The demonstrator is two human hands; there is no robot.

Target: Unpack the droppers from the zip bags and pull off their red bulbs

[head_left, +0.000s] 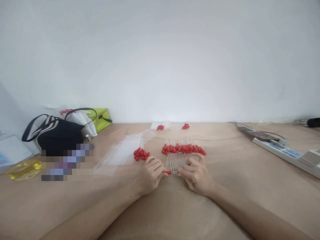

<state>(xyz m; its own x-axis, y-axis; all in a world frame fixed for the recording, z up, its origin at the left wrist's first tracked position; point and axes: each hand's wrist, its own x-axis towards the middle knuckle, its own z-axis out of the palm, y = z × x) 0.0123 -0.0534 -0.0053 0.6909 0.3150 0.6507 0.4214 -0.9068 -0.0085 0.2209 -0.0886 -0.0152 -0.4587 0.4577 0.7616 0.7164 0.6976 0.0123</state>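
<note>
My left hand (152, 173) is closed, pinching a red rubber bulb (169, 172) between thumb and fingers. My right hand (196, 173) grips a thin clear tube (174, 173) lined up with the bulb's end. The two meet between my hands; how far the tube sits inside cannot be seen. Just beyond lie several bare clear tubes (175, 160) side by side, partly hidden by my right hand. Behind them is a row of clear tubes with red bulbs (185, 148) on their near ends. A pile of loose red bulbs (141, 154) lies beyond my left hand.
Flat clear plastic bags (122, 151) lie at left. Near the wall are two small clusters of red pieces (160, 127). A black bag (60, 136), a green bag (101, 118) and a bottle of yellow liquid (23, 170) stand far left. A white power strip (287, 153) lies at right.
</note>
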